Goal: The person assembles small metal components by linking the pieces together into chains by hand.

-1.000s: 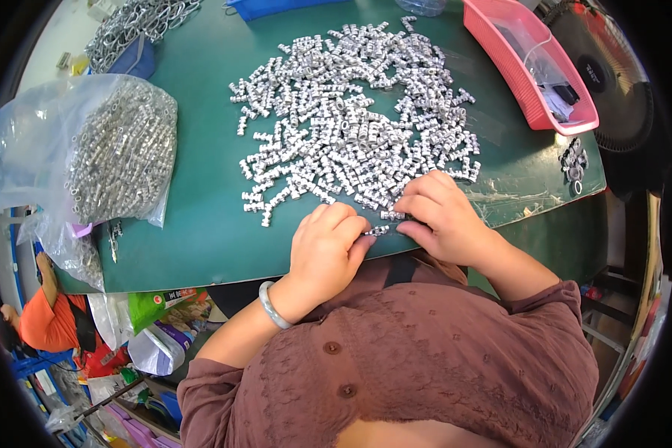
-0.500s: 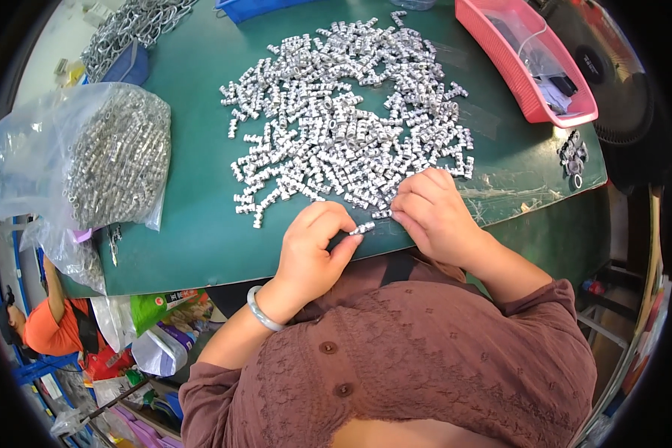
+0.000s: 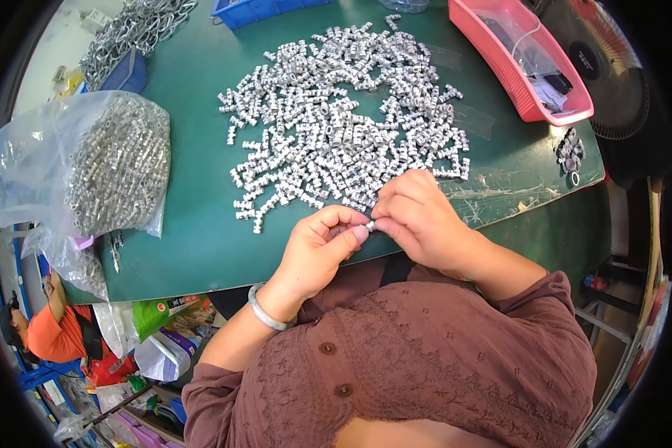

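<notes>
My left hand and my right hand meet just in front of a heap of small silvery ribbed metal fittings. Between thumb and finger, the left hand pinches one metal fitting. The right hand's fingertips close on that fitting's other end; whether they hold a second small piece is hidden. A pale bangle circles my left wrist. The heap lies loose on the green table.
At the left sits a clear plastic bag full of similar fittings, with metal rings behind it. A pink basket and a black fan stand at the right. Blue bins line the back. A person in orange is at far left.
My right hand has moved left to meet the left hand. Two fittings held apart before are now brought together at the fingertips. The whole view has shifted slightly.
</notes>
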The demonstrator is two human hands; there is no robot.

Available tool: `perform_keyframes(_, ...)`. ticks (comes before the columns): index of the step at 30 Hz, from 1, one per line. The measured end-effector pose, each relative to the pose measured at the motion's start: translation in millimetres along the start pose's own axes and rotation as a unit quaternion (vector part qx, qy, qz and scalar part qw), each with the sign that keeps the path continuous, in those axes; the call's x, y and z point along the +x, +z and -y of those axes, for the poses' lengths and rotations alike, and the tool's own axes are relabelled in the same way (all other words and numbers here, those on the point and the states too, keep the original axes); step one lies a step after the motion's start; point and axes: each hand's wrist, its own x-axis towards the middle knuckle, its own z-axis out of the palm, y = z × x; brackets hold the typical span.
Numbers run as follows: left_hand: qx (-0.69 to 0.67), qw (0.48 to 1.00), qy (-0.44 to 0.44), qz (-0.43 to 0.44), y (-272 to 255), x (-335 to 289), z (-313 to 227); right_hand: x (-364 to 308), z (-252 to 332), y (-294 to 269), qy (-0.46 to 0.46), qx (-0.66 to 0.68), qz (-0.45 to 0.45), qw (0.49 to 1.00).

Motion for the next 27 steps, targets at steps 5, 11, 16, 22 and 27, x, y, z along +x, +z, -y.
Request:
perform_keyframes(5,-0.141,0.989,-0.05,-0.023,-9,1,1,-4,-12,-6,0.001,-0.076,-0.005,0.997)
perform_keyframes(11,-0.209,0.976,-0.054,-0.019,-13,0,3,-2,-8,1,0.0,-0.124,0.006,0.992)
perform_keyframes(16,-0.293,0.953,-0.075,-0.002,-18,0,-4,-2,-8,4,-0.003,-0.152,-0.003,0.988)
perform_keyframes(22,-0.239,0.965,-0.101,-0.019,-14,-2,-11,-1,-9,5,-0.028,-0.158,-0.011,0.987)
perform_keyframes(27,-0.131,0.981,-0.128,-0.063,-5,1,-14,0,-7,7,-0.057,-0.093,-0.06,0.992)
